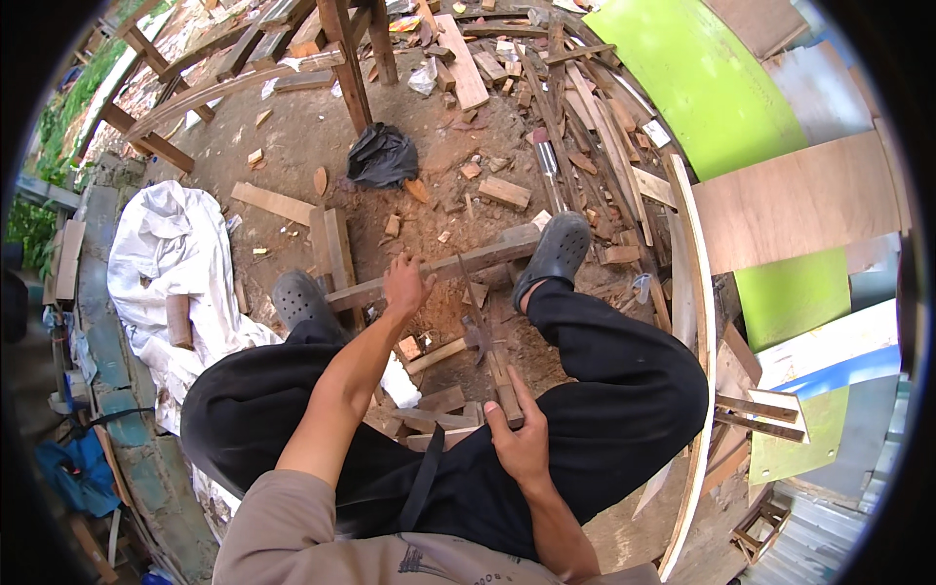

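A narrow wooden plank (487,257) lies crosswise between my feet, one end near each shoe. My left hand (408,284) grips it from above, left of its middle, with the fingers bent over it. In my right hand (520,438) is the wooden handle of a handsaw (502,375). Its thin blade points away from me, and the tip reaches the plank to the right of my left hand. The blade shows almost edge-on, so I cannot tell whether its teeth touch the wood.
Offcuts (439,402) and sawdust lie between my legs. A black plastic bag (382,156) sits beyond the plank. White cloth (171,244) lies at left, beside a low block wall (127,429). Long strips (609,146) and green sheets (702,78) line the right. A wooden frame (343,68) stands farther off.
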Available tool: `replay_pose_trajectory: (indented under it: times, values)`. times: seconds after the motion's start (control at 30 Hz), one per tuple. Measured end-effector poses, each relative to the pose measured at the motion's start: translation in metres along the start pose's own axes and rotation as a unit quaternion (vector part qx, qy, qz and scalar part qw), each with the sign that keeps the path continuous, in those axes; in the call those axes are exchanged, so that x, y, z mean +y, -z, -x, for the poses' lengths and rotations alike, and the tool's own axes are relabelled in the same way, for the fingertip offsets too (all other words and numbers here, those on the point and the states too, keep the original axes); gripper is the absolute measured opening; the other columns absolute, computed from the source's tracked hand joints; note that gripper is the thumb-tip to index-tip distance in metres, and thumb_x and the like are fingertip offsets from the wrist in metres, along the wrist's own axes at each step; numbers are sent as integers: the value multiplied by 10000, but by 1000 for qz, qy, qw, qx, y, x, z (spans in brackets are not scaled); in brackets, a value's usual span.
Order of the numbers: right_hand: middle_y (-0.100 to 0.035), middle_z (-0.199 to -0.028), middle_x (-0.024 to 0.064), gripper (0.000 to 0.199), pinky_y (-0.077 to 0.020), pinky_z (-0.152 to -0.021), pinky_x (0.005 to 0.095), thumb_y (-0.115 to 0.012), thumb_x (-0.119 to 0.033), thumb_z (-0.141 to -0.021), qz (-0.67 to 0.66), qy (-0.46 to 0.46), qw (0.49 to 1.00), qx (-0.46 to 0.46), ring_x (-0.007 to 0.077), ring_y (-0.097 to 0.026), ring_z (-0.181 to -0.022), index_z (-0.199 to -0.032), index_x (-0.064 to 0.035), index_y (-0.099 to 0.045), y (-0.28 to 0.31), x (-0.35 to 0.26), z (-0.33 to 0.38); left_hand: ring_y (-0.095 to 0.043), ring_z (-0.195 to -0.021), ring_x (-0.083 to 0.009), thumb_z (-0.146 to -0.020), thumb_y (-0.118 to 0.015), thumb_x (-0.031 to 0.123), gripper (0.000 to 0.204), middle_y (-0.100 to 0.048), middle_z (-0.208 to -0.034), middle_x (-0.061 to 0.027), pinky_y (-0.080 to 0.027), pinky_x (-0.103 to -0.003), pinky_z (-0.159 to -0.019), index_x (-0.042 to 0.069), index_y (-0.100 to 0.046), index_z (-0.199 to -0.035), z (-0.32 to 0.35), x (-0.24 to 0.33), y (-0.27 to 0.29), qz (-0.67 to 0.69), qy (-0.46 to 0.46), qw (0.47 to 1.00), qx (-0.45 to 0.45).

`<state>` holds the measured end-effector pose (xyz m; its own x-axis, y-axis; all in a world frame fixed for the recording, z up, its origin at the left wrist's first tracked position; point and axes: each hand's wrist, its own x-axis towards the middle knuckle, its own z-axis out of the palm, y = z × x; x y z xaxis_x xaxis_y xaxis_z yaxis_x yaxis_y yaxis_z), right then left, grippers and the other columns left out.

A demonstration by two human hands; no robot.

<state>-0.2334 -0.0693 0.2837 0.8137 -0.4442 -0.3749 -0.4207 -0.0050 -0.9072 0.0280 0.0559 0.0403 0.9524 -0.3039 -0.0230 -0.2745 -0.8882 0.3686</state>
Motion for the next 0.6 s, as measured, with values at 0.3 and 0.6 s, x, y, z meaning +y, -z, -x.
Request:
replay_pose_trajectory:
  times: [0.3,0.6]
  values:
    - [-677,-983,48,580,-449,-515,211,-668,-77,-948,-2,10,1000,-9,46,-535,-627,-1493,6,-488,-3,3,1,-719,-922,-344,-872,-721,334,219,-753,-960,-144,-568,-464,-812,174,-805,-996,-30,-13,0,26,4,988,-154]
    - [-651,-894,20,580,-428,-493,203,-659,-73,-957,-36,0,999,1,39,-516,-605,-1501,1,-473,2,5,1,-717,-946,-354,-887,-665,323,260,-750,-978,-146,-567,-479,-803,178,-780,-1070,-42,-9,2,-5,-40,987,-158]
